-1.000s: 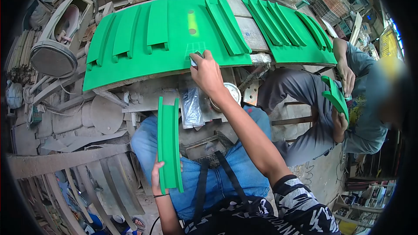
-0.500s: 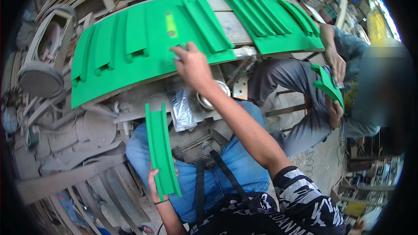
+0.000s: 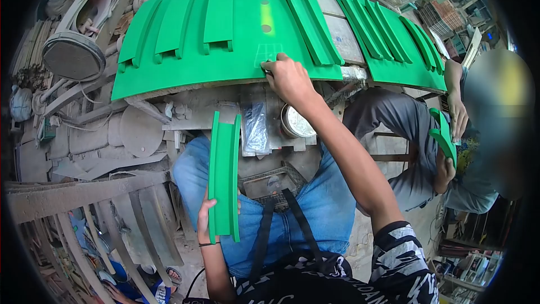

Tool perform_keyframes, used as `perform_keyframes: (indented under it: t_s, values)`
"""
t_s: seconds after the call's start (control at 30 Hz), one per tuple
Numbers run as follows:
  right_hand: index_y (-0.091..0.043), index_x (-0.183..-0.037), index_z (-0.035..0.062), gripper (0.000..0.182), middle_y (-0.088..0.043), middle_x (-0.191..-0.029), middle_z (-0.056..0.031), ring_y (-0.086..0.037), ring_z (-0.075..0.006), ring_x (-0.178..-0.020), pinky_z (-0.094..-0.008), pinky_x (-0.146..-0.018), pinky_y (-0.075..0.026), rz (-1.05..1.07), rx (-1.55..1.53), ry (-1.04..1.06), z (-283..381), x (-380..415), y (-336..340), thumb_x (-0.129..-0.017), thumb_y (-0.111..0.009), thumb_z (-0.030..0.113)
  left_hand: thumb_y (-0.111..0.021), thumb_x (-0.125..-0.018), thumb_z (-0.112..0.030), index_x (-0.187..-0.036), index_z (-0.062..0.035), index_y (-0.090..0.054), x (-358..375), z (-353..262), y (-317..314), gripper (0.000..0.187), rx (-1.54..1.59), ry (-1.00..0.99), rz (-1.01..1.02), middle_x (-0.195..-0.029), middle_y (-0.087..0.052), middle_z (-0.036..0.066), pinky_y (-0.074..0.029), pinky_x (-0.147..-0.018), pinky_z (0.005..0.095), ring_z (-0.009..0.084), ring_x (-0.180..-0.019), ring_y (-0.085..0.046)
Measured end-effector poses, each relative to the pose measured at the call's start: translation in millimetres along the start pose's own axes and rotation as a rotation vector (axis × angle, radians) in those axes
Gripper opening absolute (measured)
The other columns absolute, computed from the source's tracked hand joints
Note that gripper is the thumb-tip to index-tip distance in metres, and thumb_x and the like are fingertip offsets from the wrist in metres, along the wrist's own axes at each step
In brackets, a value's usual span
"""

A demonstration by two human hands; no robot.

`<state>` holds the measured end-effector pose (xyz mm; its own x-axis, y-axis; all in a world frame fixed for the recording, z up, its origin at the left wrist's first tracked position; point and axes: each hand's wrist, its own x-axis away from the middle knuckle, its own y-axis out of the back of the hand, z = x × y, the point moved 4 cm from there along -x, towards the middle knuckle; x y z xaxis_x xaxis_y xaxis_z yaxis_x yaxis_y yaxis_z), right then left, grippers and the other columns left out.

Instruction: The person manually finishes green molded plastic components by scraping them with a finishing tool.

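At far left, a round grey disc (image 3: 74, 56) leans among dusty scrap beside the bench. Right of it, a large green board (image 3: 185, 73) lies flat across the bench top, its near edge toward the seated person. Several green channel pieces (image 3: 218, 17) rest on the board's upper half, laid side by side and pointing away from the person. Two round holes (image 3: 265, 16) sit in a paler strip near the board's centre, with a pencilled grid just below them.

Below the board, the left hand (image 3: 206, 220) is clamped on the lower end of a green channel (image 3: 224, 177). The channel stands nearly upright over the person's left thigh, open side facing the camera, clear of the bench.

Toward the centre, a clear plastic bag (image 3: 256, 128) lies on the shelf under the board, and a round tin (image 3: 296, 123) sits just beside it.

The right hand (image 3: 289, 77) rests at the near edge of the board, directly below the pencilled grid. Its fingers are curled together; whether they grip a small object cannot be told.

Further right, a second green board (image 3: 394, 65) carries more channel strips. At far right, a co-worker in grey sits beside the bench, one hand (image 3: 458, 117) on a curved green piece (image 3: 443, 135) held at the knee.
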<state>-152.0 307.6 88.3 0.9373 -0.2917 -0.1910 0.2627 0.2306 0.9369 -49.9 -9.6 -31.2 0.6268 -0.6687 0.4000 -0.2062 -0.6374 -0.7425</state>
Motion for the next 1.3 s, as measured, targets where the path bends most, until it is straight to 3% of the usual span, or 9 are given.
perform_keyframes:
  t_s: [0.17,0.33,0.53,0.7,0.77,0.93,1.17,1.27,1.3]
  values:
    - [-0.072,-0.099,0.0078,0.022,-0.063,-0.085,-0.0211,-0.064,-0.0365,-0.083,-0.0447,-0.077,-0.053,-0.142,-0.065,-0.017,-29.3,-25.6,13.1,-0.079,-0.063,0.009,-0.053,-0.082,-0.027,-0.140,-0.0031,-0.031,1.1,3.7,5.9,0.066,0.001,0.013,0.036,-0.107,-0.056,0.026,-0.056,-0.064,0.0394,0.0308,-0.080,-0.063]
    - [-0.072,-0.100,0.0076,0.027,-0.061,-0.077,-0.0195,-0.061,-0.0317,-0.070,-0.0398,-0.069,-0.050,-0.368,-0.149,0.091,-24.8,-38.5,58.9,-0.076,-0.061,0.005,-0.054,-0.082,-0.027,-0.139,-0.0024,-0.031,1.4,2.3,4.8,0.067,-0.006,-0.004,0.018,-0.107,-0.057,0.026,-0.056,-0.064,0.0389,0.0310,-0.080,-0.064]
    - [-0.072,-0.101,0.0072,0.028,-0.061,-0.077,-0.0181,-0.060,-0.0310,-0.067,-0.0396,-0.066,-0.048,-0.400,-0.212,0.119,-13.9,-38.5,64.3,-0.076,-0.061,0.005,-0.054,-0.082,-0.028,-0.139,-0.0022,-0.032,0.8,0.7,2.5,0.067,-0.003,0.020,0.008,-0.107,-0.057,0.025,-0.056,-0.065,0.0386,0.0306,-0.080,-0.063]
    - [-0.071,-0.101,0.0067,0.027,-0.062,-0.079,-0.0195,-0.062,-0.0342,-0.072,-0.0414,-0.069,-0.050,-0.303,-0.189,0.080,-22.2,-32.6,32.0,-0.075,-0.062,0.006,-0.054,-0.082,-0.028,-0.138,-0.0016,-0.033,-0.3,-1.7,2.3,0.066,-0.015,0.023,0.000,-0.106,-0.057,0.025,-0.056,-0.066,0.0387,0.0299,-0.080,-0.063]
    - [-0.072,-0.100,0.0072,0.027,-0.065,-0.084,-0.0214,-0.064,-0.0360,-0.079,-0.0426,-0.076,-0.052,-0.016,-0.038,-0.029,-29.1,-28.7,5.5,-0.075,-0.062,0.005,-0.053,-0.081,-0.028,-0.138,-0.0011,-0.034,-0.9,-0.8,2.1,0.066,0.001,0.026,0.022,-0.106,-0.057,0.025,-0.055,-0.066,0.0384,0.0298,-0.080,-0.063]
    - [-0.073,-0.097,0.0091,0.025,-0.066,-0.087,-0.0222,-0.065,-0.0368,-0.084,-0.0448,-0.079,-0.052,-0.059,-0.033,-0.015,-28.3,-25.7,8.1,-0.075,-0.062,0.005,-0.052,-0.082,-0.028,-0.138,-0.0013,-0.034,-0.4,-0.5,0.2,0.065,-0.001,0.044,0.016,-0.106,-0.058,0.024,-0.055,-0.066,0.0380,0.0295,-0.081,-0.063]
    - [-0.064,-0.103,0.0083,0.029,-0.066,-0.086,-0.0210,-0.064,-0.0386,-0.085,-0.0463,-0.076,-0.052,0.144,0.048,0.037,-31.9,-52.4,9.0,-0.074,-0.064,0.007,-0.052,-0.082,-0.027,-0.139,-0.0028,-0.034,-2.5,1.9,3.3,0.065,-0.007,0.045,0.021,-0.107,-0.058,0.024,-0.055,-0.066,0.0383,0.0293,-0.081,-0.063]
    - [-0.060,-0.102,0.0021,0.027,-0.066,-0.080,-0.0181,-0.066,-0.0318,-0.077,-0.0411,-0.070,-0.052,-0.285,-0.343,0.036,-30.9,-60.3,36.2,-0.076,-0.067,0.007,-0.052,-0.082,-0.027,-0.139,-0.0031,-0.034,-1.5,1.3,2.6,0.065,-0.009,0.040,0.025,-0.106,-0.058,0.024,-0.055,-0.066,0.0383,0.0293,-0.080,-0.063]
    - [-0.060,-0.102,0.0021,0.027,-0.066,-0.080,-0.0181,-0.066,-0.0318,-0.077,-0.0411,-0.070,-0.052,-0.288,-0.346,0.034,-30.3,-58.5,37.7,-0.076,-0.067,0.007,-0.052,-0.082,-0.027,-0.139,-0.0031,-0.034,-0.5,1.6,4.2,0.065,-0.013,0.040,0.025,-0.106,-0.058,0.024,-0.055,-0.066,0.0383,0.0293,-0.080,-0.063]
